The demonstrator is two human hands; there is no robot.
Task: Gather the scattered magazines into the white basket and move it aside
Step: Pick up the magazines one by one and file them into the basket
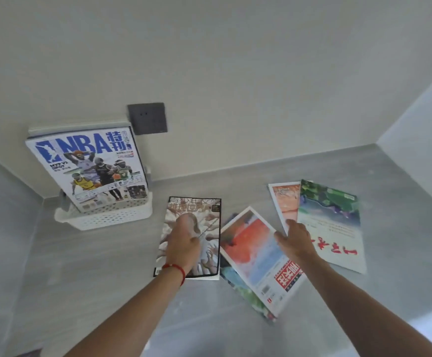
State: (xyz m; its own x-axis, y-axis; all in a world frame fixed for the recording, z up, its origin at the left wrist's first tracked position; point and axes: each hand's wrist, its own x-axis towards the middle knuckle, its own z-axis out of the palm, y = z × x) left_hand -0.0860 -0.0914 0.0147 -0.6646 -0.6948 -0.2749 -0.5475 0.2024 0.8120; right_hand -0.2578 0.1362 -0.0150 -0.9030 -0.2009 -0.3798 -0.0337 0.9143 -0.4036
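Left hand [184,243] flat on dark-bordered magazine [191,238], fingers laid over cover, likely pinning it for pickup. Right hand [296,242] on far edge of red-and-blue magazine [256,253], fingers curled over edge, apparently lifting it off green one [240,289] beneath. Two more fanned at right: orange [284,199], green-and-white [333,228]. White basket [111,217] at bench [80,279] rear left, by wall; NBA magazine [88,168] already in it, leaning back, others behind.

Green-covered magazine [245,292] lies mostly hidden beneath the red-and-blue magazine [257,256]; orange magazine [285,202] partly overlapped; left hand [184,243] masks the brown cover [209,228]; small print illegible.
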